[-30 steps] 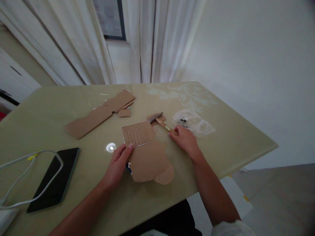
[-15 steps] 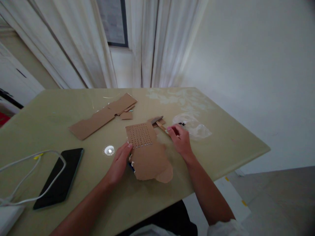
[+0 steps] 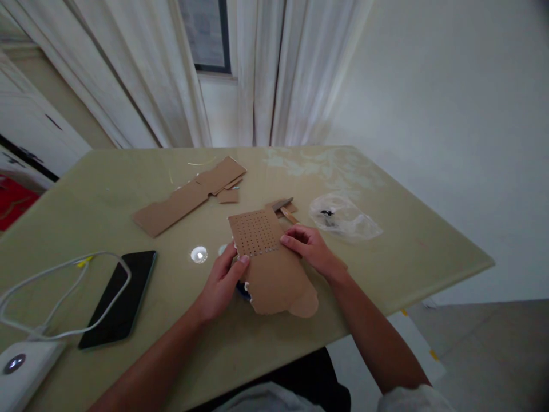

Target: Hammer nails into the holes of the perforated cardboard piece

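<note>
A brown cardboard piece (image 3: 274,269) with a grid of small punched holes lies on the pale green table (image 3: 398,240) in front of me. My left hand (image 3: 223,280) grips its left edge, thumb on top. My right hand (image 3: 311,247) rests on its right edge with fingers curled over the card. A small hammer (image 3: 285,209) with a wooden handle lies just beyond the card, free of both hands. Something blue shows under the card's left edge.
A long cardboard strip (image 3: 189,194) and small scraps lie further back. A clear plastic bag (image 3: 343,217) sits to the right. A black phone (image 3: 120,297), a white cable (image 3: 55,286) and a white device (image 3: 21,366) lie on the left. A small shiny disc (image 3: 199,254) sits near the card.
My right hand has left the hammer handle and moved left onto the card's right edge. The hammer stays on the table. My left hand keeps its hold on the card.
</note>
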The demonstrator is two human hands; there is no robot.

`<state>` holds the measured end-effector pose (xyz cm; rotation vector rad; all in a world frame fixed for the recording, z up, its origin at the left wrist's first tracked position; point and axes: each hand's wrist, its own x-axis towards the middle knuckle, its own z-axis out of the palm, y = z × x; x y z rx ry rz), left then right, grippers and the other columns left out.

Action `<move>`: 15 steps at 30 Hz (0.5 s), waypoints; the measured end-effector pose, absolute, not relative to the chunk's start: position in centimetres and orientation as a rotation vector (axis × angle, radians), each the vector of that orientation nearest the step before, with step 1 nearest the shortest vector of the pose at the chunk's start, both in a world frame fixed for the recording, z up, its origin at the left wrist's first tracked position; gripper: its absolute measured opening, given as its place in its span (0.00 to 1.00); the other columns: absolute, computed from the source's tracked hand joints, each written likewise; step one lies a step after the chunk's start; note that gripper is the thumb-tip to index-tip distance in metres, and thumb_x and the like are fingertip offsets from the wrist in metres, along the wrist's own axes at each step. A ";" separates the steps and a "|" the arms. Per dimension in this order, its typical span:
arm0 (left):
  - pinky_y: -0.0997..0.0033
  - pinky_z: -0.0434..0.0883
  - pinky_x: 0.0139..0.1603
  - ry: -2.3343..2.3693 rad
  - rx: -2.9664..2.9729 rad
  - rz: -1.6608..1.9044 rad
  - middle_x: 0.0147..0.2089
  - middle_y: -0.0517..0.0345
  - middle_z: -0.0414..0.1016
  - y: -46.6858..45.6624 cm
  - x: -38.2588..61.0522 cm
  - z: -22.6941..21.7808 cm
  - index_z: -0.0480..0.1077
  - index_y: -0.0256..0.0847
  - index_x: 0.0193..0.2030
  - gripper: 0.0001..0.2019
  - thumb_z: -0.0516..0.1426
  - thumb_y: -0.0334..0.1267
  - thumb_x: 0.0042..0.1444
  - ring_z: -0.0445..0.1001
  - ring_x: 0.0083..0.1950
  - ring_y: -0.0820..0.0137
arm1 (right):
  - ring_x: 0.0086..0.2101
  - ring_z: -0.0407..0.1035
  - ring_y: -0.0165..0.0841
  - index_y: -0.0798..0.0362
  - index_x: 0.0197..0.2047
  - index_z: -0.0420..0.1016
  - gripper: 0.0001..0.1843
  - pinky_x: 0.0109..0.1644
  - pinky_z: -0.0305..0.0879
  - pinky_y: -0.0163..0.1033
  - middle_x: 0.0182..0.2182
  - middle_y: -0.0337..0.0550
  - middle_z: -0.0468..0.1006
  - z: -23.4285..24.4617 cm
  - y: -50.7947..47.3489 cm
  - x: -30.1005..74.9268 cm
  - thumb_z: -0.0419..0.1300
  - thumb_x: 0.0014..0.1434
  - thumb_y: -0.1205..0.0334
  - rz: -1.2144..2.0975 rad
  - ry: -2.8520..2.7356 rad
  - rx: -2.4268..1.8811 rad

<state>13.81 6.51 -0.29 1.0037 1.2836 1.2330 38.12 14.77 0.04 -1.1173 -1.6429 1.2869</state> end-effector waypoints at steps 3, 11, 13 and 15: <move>0.55 0.76 0.65 1.256 1.158 1.250 0.56 0.48 0.86 6.5 13.9 -0.3 0.84 0.44 0.52 0.22 0.67 0.58 0.60 0.80 0.62 0.48 | 0.30 0.67 0.30 0.51 0.34 0.78 0.22 0.31 0.62 0.34 0.30 0.38 0.78 0.0 14.6 38.0 0.74 0.60 0.41 1.315 -1.645 -1.088; 0.57 0.78 0.61 1.281 1.135 1.258 0.51 0.50 0.86 6.4 13.9 -0.1 0.85 0.46 0.46 0.17 0.66 0.54 0.60 0.80 0.58 0.50 | 0.28 0.66 0.28 0.50 0.35 0.74 0.23 0.31 0.61 0.34 0.30 0.35 0.75 0.1 14.2 37.9 0.77 0.57 0.43 1.462 -1.532 -1.017; 0.57 0.78 0.60 1.275 1.145 1.255 0.50 0.49 0.86 6.4 13.8 0.1 0.86 0.45 0.45 0.17 0.67 0.54 0.59 0.80 0.57 0.50 | 0.28 0.66 0.29 0.50 0.35 0.73 0.23 0.31 0.62 0.35 0.30 0.35 0.75 0.2 14.1 37.8 0.77 0.56 0.42 1.489 -1.521 -1.005; 0.58 0.78 0.59 1.269 1.161 1.260 0.49 0.49 0.86 6.4 13.8 0.1 0.86 0.45 0.45 0.17 0.67 0.55 0.60 0.80 0.56 0.51 | 0.29 0.67 0.29 0.50 0.36 0.74 0.24 0.32 0.62 0.35 0.31 0.35 0.75 0.2 14.1 37.9 0.78 0.55 0.42 1.497 -1.515 -1.005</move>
